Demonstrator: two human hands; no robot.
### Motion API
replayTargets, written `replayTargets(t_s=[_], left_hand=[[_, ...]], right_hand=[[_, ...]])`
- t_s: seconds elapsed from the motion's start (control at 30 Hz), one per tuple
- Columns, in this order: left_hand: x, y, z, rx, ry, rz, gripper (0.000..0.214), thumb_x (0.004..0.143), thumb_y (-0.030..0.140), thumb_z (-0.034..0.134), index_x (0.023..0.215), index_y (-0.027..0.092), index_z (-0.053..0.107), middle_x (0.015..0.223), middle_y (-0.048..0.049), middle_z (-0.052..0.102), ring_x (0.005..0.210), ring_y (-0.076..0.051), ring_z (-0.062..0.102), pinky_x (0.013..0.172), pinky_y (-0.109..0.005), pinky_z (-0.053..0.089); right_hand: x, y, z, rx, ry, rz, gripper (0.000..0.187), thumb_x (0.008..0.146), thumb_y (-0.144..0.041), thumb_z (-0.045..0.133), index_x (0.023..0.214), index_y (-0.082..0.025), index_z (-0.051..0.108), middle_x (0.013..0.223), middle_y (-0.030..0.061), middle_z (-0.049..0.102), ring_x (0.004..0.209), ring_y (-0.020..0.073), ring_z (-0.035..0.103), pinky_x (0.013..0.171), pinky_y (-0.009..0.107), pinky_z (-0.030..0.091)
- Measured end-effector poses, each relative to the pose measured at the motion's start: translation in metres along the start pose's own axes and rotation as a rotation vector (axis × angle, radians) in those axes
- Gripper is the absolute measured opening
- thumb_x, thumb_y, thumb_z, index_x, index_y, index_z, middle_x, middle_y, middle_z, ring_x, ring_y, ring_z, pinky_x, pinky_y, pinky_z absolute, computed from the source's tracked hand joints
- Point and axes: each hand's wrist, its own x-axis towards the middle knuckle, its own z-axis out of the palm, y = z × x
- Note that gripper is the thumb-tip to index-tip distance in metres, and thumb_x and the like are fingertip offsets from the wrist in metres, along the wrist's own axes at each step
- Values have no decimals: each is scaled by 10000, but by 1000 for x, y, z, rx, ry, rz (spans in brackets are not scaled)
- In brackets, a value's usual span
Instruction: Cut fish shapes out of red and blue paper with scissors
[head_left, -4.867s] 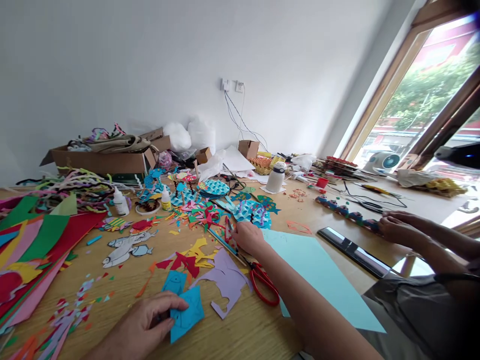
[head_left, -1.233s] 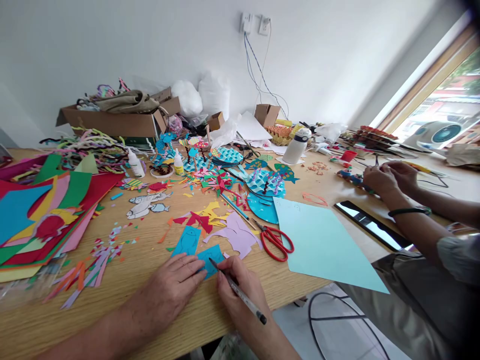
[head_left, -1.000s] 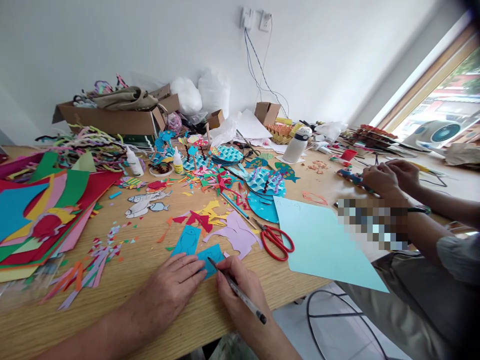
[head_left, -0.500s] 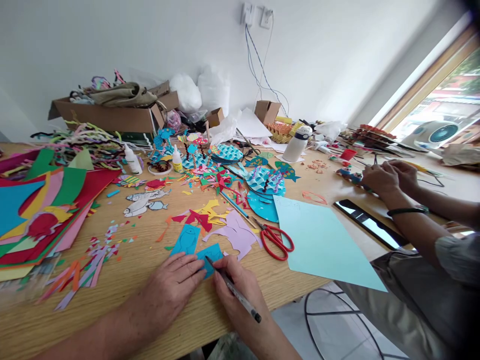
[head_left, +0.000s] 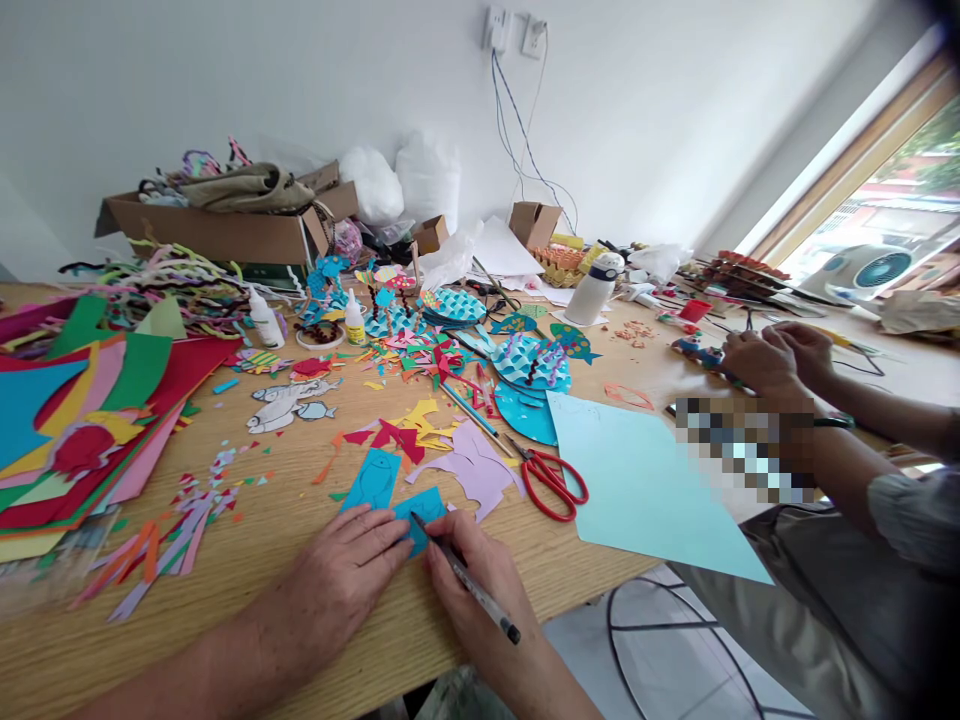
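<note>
My right hand (head_left: 480, 575) is closed around a pen (head_left: 476, 590), its tip touching a small blue paper piece (head_left: 429, 507). Pressed flat on the table, my left hand (head_left: 352, 560) has its fingertips on the left edge of that piece. Just above those fingers lies another blue paper piece (head_left: 372, 478) with a fish outline drawn on it. Purple paper scraps (head_left: 476, 470) are beyond the pen. Red-handled scissors (head_left: 553, 484) rest to the right, by a pale turquoise sheet (head_left: 660, 490). White fish cut-outs (head_left: 289, 405) lie farther left.
Stacked coloured paper (head_left: 142, 420) covers the left side. Glue bottles (head_left: 266, 320), blue paper fish crafts (head_left: 525, 365) and a white flask (head_left: 594, 288) stand farther back. At right, another person's hands (head_left: 772, 355) work on small figures. A cardboard box (head_left: 217, 230) sits by the wall.
Both my hands, the pen and the blue paper stay essentially in place. The dark device by the other person is now blurred into blocks.
</note>
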Motion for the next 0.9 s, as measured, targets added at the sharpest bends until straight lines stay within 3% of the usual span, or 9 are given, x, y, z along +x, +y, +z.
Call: replayTargets(t_s=[0.9], left_hand=[[-6,-2,7,-17,-3,-34,417,851,72,391,1216,204,541,1158,-25,663,1114,-177,551,1008,-368,407]], right_hand=[[-4,4,3,-88,62,-10,94,837,-144,431,861,-207,497,740,-16,606,656,117,579,593,212,405]])
